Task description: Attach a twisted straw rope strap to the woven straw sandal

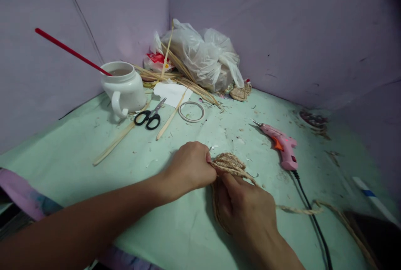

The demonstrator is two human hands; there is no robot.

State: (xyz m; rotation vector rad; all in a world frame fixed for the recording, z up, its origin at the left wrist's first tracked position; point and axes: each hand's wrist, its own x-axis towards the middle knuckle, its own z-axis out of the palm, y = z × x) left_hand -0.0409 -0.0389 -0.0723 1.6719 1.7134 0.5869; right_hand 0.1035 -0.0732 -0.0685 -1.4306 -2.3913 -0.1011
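Note:
A coiled piece of braided straw (pixel 230 160) is between my hands, over the near middle of the table. My left hand (pixel 194 165) is closed, its fingertips pinching the braid at the piece's left edge. My right hand (pixel 249 201) is wrapped around the piece from the right and hides much of it. From this hand a straw cord (pixel 294 210) trails to the right and crosses the glue gun's cable. A pink glue gun (pixel 283 144) with an orange trigger lies on the table to the right.
Black-handled scissors (pixel 149 118), a white ring (pixel 191 112) and straw strips (pixel 117 141) lie left of centre. A white mug (pixel 125 90) holds liquid and a red stick (pixel 70 50). Against the purple wall rests a knotted plastic bag (pixel 203 57). A white stick (pixel 374 197) lies far right.

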